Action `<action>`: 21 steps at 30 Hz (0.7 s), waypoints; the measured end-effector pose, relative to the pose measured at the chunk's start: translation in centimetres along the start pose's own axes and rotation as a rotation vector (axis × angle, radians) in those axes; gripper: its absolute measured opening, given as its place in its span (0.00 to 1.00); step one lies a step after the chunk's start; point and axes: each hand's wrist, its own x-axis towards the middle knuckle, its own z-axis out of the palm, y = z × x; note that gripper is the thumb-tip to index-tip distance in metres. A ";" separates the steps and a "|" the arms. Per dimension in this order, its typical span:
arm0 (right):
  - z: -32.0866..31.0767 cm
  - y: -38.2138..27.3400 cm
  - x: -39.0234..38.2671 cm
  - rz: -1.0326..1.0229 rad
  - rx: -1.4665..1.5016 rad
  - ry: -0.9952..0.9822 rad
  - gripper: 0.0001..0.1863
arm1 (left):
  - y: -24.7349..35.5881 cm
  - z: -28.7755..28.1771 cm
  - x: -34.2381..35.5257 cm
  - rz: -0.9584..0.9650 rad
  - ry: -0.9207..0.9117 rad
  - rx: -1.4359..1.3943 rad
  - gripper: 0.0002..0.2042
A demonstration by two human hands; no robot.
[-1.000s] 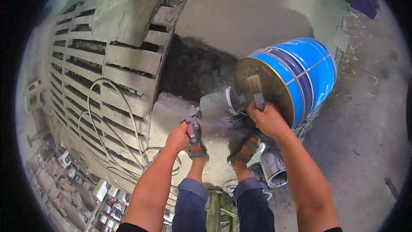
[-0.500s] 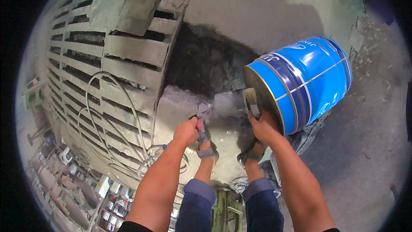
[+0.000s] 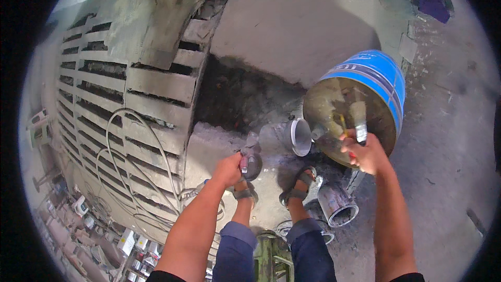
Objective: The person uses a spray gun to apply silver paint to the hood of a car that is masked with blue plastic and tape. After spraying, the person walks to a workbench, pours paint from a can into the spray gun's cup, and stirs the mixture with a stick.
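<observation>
My right hand [image 3: 368, 154] is closed around a paintbrush [image 3: 360, 120], its pale bristles pointing away from me. Something red and a thin yellow strip show beside those fingers; I cannot make out what they are. Just beyond is a blue drum [image 3: 383, 75] with its flat, brownish round end [image 3: 326, 99] facing me. Whether the brush touches that end, I cannot tell. Above my left foot, my left hand [image 3: 229, 168] grips a small tool [image 3: 243, 164] with a pinkish-red handle. Beside it is a dark, rounded shape, too blurred to name.
A white-rimmed container [image 3: 301, 137] lies left of the drum. Near my right foot is a paint-stained metal can [image 3: 338, 209]. A slatted, pallet-like surface [image 3: 167, 83] and looped hose [image 3: 112, 125] are at left. Between my legs stands a green stool-like thing [image 3: 266, 261].
The drum shows less of its side and more of its round end. My right hand and brush have shifted right. The white-rimmed container and metal can are now plainly visible.
</observation>
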 end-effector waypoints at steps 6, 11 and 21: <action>-9.2 0.2 -2.2 -0.145 -0.044 0.115 0.11 | 7.0 -2.5 -1.1 -0.041 -0.105 -0.094 0.13; -17.3 0.8 -2.4 -0.184 -0.257 0.314 0.12 | 8.6 -2.7 -3.0 0.210 0.047 -0.199 0.11; -26.7 0.9 3.2 -0.301 -0.631 0.532 0.15 | 11.6 -4.3 -6.8 0.279 0.110 -0.295 0.11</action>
